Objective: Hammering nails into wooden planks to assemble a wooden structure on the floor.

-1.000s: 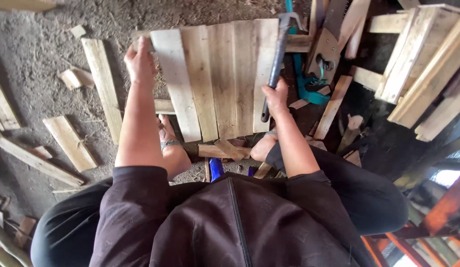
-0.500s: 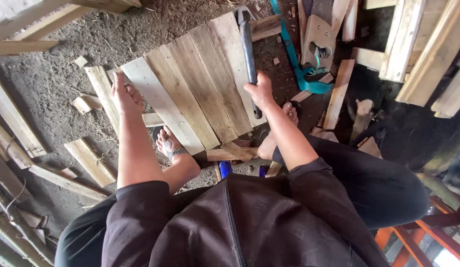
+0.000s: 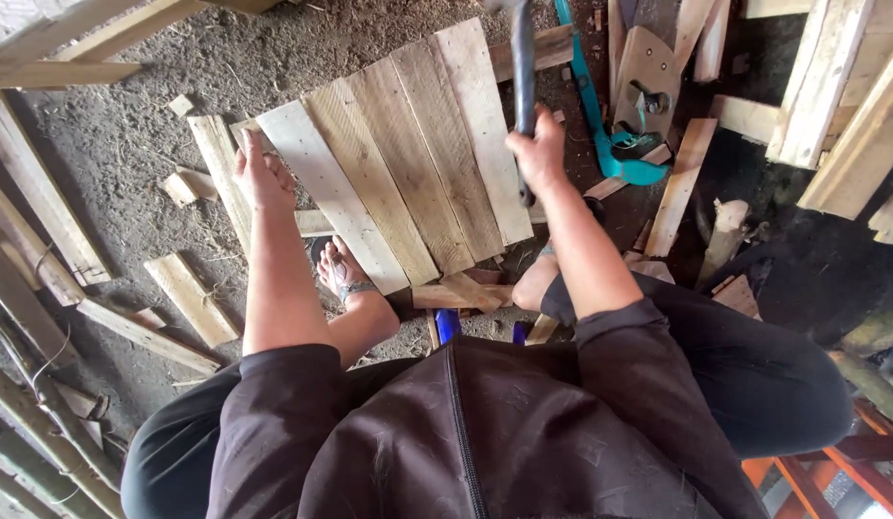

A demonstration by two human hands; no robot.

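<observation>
Gripping the dark handle of a hammer (image 3: 523, 86), the right hand (image 3: 538, 154) is clenched around its lower end and holds it upright above the right edge of the plank panel (image 3: 398, 163). Compared with half a second ago, the hammer has risen: its head now runs off the top of the picture, so it cannot be made out. The panel has swung too and now lies more tilted, its boards fanning from lower centre up to the left and right.

The left hand (image 3: 259, 178) rests on the panel's left edge, fingers curled over the outermost board; it has stayed on that same edge through the earlier views.

The panel lies on the dirt floor (image 3: 129, 135) in front of the person's bare feet, with the left foot (image 3: 341, 274) just below its lower edge. Open ground lies to the upper left of the panel. To the right the room is tight: a teal tool (image 3: 600, 125) and a wooden block with a metal fitting (image 3: 643, 82) lie just beside the hammer, and stacked timber (image 3: 840, 96) crowds the far right. Loose offcuts (image 3: 187, 298) litter the left side.

A blue object (image 3: 447, 325) shows between the knees, mostly hidden by the dark jacket; what it is cannot be told.
</observation>
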